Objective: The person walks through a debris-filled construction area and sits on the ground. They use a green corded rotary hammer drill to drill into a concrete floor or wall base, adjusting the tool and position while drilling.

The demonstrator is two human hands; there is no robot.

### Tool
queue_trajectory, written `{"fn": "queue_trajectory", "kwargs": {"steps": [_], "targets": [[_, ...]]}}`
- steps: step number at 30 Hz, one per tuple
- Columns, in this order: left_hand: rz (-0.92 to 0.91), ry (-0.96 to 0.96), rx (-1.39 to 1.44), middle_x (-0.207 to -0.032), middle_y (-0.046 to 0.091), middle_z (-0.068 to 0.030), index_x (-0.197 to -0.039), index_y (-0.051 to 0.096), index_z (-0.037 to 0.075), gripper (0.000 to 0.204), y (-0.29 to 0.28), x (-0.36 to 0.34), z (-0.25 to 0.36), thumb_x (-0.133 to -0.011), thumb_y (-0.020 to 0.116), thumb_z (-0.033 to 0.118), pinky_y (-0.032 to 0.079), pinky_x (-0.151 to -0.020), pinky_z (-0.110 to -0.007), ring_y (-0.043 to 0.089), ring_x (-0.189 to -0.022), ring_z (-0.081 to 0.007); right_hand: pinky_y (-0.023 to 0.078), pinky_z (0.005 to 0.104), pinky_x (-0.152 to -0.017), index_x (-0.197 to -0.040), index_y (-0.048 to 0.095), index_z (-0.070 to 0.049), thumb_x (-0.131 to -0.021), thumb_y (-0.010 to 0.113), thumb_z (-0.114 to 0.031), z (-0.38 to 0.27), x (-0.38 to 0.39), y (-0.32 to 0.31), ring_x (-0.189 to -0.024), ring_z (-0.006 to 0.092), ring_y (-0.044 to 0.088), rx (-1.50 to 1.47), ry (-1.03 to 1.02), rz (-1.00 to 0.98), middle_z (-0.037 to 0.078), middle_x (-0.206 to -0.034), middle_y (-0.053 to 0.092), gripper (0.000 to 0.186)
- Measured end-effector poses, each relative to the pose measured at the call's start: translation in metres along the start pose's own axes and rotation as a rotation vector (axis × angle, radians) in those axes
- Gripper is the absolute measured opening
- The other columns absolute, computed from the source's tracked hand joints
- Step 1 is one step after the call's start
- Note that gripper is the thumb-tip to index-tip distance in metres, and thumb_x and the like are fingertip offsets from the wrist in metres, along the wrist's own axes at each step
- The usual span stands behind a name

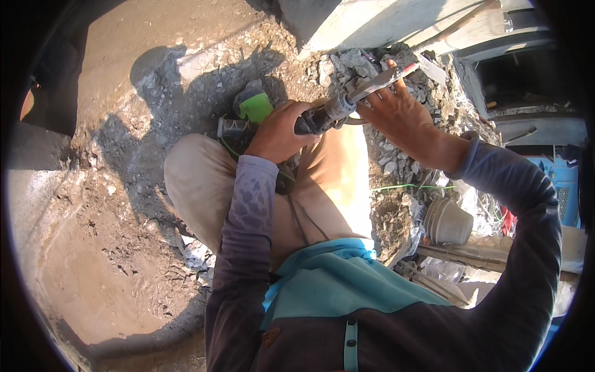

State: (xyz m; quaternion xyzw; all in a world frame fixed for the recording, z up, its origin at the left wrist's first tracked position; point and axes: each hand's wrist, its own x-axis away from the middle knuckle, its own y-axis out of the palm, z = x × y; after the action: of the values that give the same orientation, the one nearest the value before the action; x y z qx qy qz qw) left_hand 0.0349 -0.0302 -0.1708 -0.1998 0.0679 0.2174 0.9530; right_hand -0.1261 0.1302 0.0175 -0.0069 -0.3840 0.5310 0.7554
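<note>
A power tool with a bright green and black body [252,106] lies between my bent legs, partly hidden by my arm and hand. My left hand [279,130] is closed around its black front section, just behind the metal chuck [339,108]. A long grey chisel bit [375,85], red near its tip, points up and right from the chuck. My right hand [403,124] holds this bit, fingertips partly behind it and one finger reaching past it.
Broken rubble [334,68] lines a pale concrete block [334,22]. Dusty ground [111,260] with my shadow lies left. Stacked grey buckets [449,220], a wooden plank [458,254], plastic scraps, a green cord and a blue crate [561,186] are at right.
</note>
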Motion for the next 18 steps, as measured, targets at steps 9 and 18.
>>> {"fn": "queue_trajectory", "kwargs": {"steps": [9, 18], "targets": [[-0.034, -0.037, 0.023, -0.137, 0.066, -0.018, -0.139, 0.064, 0.004, 0.068, -0.003, 0.001, 0.002, -0.079, 0.09, 0.022, 0.05, -0.11, -0.043, 0.063, -0.13, -0.0361, 0.023, 0.0735, -0.127, -0.16, 0.043, -0.008, -0.1, 0.065, -0.025, 0.003, 0.0, -0.013, -0.148, 0.0336, 0.045, 0.009, 0.0, -0.049, 0.012, -0.153, 0.048, 0.066], [0.019, 0.018, 0.028, -0.125, 0.069, -0.0167, -0.133, 0.066, 0.005, 0.063, 0.001, 0.001, -0.003, -0.077, 0.089, 0.021, 0.054, -0.103, -0.046, 0.066, -0.119, -0.0378, 0.026, 0.0717, -0.127, -0.153, 0.05, -0.008, -0.099, 0.067, -0.024, 0.001, 0.002, -0.002, -0.138, 0.03, 0.051, 0.022, 0.009, 0.058, 0.009, -0.141, 0.052, 0.059]]}}
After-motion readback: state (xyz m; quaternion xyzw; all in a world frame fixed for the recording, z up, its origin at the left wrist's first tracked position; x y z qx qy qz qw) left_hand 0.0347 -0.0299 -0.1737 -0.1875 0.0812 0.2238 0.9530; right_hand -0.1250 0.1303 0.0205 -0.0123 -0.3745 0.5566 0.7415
